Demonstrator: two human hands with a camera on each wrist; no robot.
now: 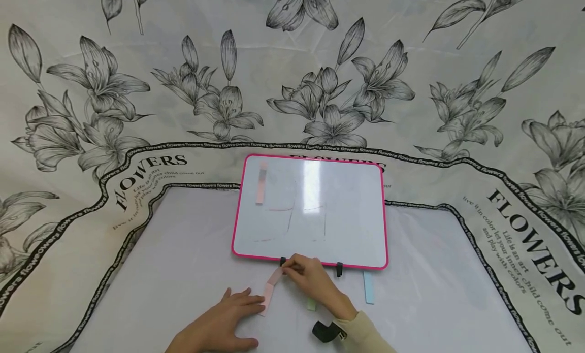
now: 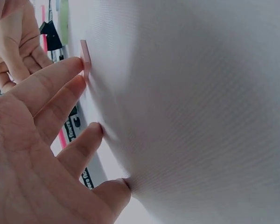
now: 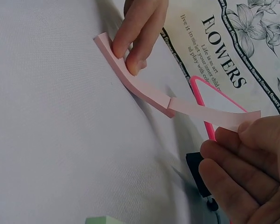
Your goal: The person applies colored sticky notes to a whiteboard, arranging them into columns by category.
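A pink pad of narrow sticky notes (image 1: 267,302) lies on the white table, bent in the right wrist view. My left hand (image 1: 224,320) presses it down near one end with two fingertips, fingers spread and the other fingertips on the table. Between thumb and forefinger, my right hand (image 1: 315,282) pinches the free end of a single pink sticky note (image 3: 200,111). This strip rises from the pad's far end, its other end still against the pad. The right hand is close to the lower edge of the whiteboard (image 1: 352,226).
The pink-framed whiteboard leans at the back on black feet (image 1: 339,269). It bears faint red lines and a pink strip (image 1: 260,193) at upper left. A green pad (image 1: 312,305) lies partly behind the right hand, and a blue pad (image 1: 368,288) lies to its right. Flower-printed cloth hangs behind.
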